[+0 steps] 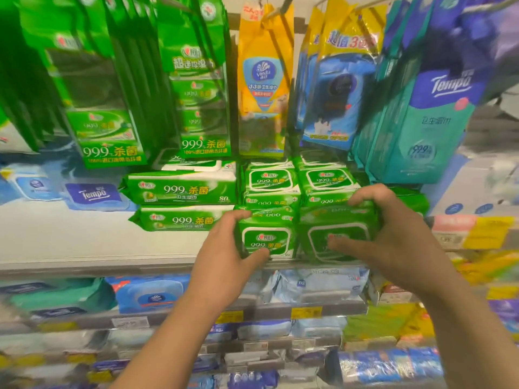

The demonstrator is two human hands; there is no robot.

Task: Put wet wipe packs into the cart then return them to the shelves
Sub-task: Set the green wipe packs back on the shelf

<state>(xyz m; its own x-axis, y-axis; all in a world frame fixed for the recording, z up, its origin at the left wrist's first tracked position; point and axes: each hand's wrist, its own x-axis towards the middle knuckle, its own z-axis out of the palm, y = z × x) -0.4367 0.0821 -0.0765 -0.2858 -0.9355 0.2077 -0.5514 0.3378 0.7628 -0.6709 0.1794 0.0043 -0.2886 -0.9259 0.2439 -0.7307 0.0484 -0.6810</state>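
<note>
The lower shelves smear into blur, their price tags unreadable. The hanging green packs at upper left run off the frame's edge. The right hand hides the right side of its green pack. The purple packs at upper right are blurred.

Two hands were in view, left hand and right hand, each gripping one green wipe pack: left pack, right pack. Two long green packs lay stacked beside them. One yellow hanging pack showed.
</note>
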